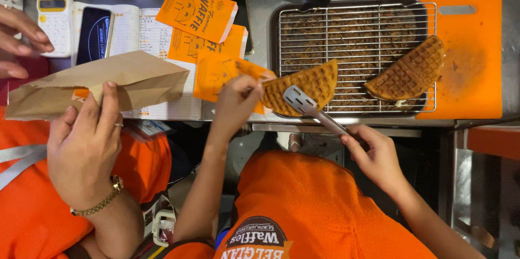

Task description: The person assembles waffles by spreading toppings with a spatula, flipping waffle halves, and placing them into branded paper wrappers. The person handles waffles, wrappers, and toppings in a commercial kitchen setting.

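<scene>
- Left hand, my own, reaches up from the bottom of the view. Its fingers are pinched together on the edge of an orange paper sleeve, just left of the wire rack.
- Right hand sits below the rack's near edge, fingers wrapped tight around the handle of metal tongs.
- I see the tongs angled up and left, with their flat tip pressed against a folded golden waffle.
- That waffle lies half over the rack's left corner, its left end touching the mouth of the sleeve by my left fingers.
- I see a second folded waffle resting on the right end of the rack, tilted, its tip over the rack's edge.
- The rack sits in a dark metal tray, and an orange cutting board lies just right of it.
- More orange sleeves are stacked left of the rack, on an open notebook.
- Further left of the rack are a dark phone and a white calculator.
- A co-worker's hand, wearing a gold bracelet and a ring, holds a brown paper bag far left of the rack.
- Another hand of a co-worker shows at the far left edge, above the bag.
</scene>
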